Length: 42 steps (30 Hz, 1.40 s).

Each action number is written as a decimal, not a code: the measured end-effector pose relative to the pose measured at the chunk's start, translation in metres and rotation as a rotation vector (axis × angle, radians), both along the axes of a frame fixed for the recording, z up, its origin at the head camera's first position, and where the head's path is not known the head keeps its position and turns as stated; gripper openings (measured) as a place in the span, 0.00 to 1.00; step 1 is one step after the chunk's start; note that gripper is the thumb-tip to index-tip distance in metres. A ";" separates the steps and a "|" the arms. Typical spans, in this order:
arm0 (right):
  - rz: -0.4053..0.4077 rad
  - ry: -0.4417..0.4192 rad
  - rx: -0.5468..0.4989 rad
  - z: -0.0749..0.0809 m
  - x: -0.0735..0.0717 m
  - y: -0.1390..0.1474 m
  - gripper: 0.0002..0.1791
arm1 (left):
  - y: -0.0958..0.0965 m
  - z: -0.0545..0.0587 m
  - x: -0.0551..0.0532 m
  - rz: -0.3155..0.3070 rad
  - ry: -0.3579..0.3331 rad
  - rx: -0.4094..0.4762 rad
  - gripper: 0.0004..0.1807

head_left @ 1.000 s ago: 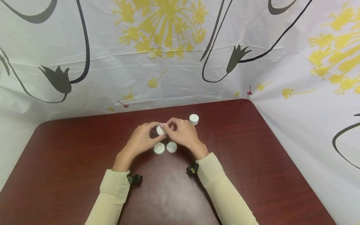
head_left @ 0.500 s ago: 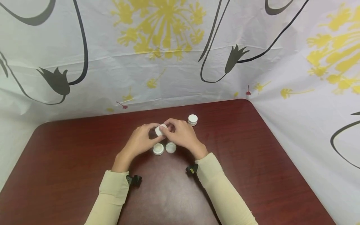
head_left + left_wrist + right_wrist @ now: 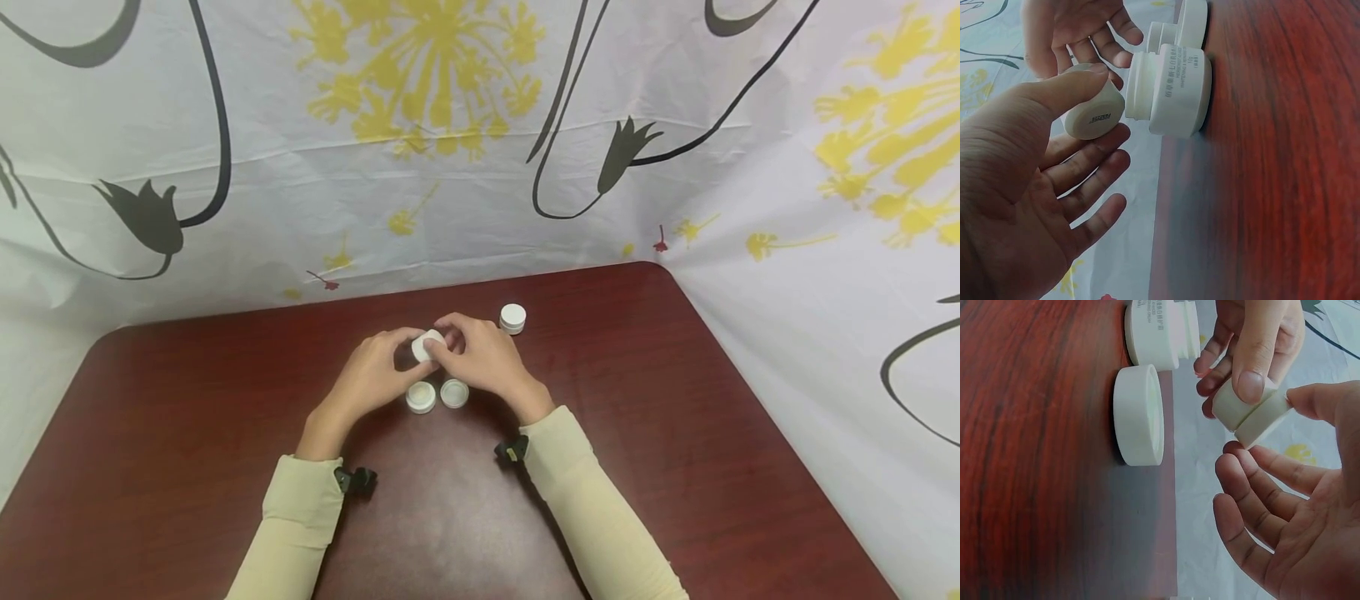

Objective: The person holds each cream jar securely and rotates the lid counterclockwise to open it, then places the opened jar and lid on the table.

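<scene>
Between my two hands, raised over the table, is a small white cream jar [image 3: 425, 347] with its lid [image 3: 1264, 423] on it, tilted. My left hand [image 3: 372, 371] grips the jar's body with thumb and fingers. The right hand [image 3: 486, 357] pinches the lid at its rim between thumb and fingers; a thin seam shows between lid and body in the right wrist view. Just below the hands stands an uncovered white jar [image 3: 421, 399] with printed writing and a threaded neck [image 3: 1140, 85]. Beside it lies a loose white lid [image 3: 1137, 416], hollow side up.
Another white jar [image 3: 513, 318], with its lid on, stands behind the right hand near the far edge of the dark red table [image 3: 660, 400]. A white patterned cloth [image 3: 300, 167] hangs behind the table and along its right side.
Both hands keep their hold on the jar and its lid, with only a slight turn of the jar. The whole head view has shifted a little.
</scene>
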State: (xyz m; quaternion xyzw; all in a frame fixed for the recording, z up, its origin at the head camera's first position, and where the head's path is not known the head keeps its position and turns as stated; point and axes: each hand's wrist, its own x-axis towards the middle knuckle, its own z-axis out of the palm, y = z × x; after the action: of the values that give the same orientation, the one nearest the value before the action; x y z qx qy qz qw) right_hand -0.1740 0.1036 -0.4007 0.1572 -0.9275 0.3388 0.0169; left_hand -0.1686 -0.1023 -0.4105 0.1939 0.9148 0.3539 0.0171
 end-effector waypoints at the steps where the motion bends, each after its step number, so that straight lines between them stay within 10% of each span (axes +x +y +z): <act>1: 0.001 -0.003 0.001 0.000 0.000 0.000 0.23 | 0.000 0.000 0.000 0.000 0.005 0.000 0.27; 42: -0.014 -0.011 0.003 -0.002 -0.001 -0.003 0.15 | -0.001 0.002 0.000 0.006 0.010 -0.001 0.27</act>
State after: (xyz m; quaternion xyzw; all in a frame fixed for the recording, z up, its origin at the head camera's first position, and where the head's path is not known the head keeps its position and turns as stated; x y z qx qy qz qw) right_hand -0.1746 0.1009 -0.4024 0.1490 -0.9292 0.3380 0.0137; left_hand -0.1686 -0.1030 -0.4088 0.1931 0.9155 0.3527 0.0117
